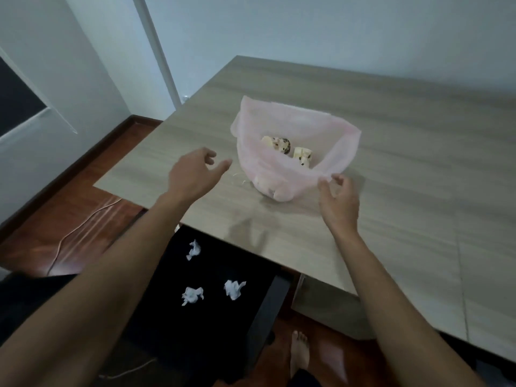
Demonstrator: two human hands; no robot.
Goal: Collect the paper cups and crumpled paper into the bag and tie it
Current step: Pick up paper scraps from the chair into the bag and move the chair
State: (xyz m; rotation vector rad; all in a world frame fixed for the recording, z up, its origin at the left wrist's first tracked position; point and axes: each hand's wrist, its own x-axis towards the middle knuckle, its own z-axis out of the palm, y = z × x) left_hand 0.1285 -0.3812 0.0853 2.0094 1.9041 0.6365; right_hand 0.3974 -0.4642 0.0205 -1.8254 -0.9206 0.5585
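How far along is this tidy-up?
Partly done. Two paper cups already lie inside the pink bag on the table. The right hand touches the bag's rim; the left hand hovers open beside it. Three crumpled papers remain on the black seat, and the bag is untied.

wood-grain table (391,135) | black chair seat (212,325) below | cable (81,227) on floor | bare foot (300,353)

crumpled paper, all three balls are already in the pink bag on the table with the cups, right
Not quite. The head view shows the three crumpled paper balls still lying on the black surface below the table edge, outside the pink bag. Only the cups are in the bag, which does sit on the table.
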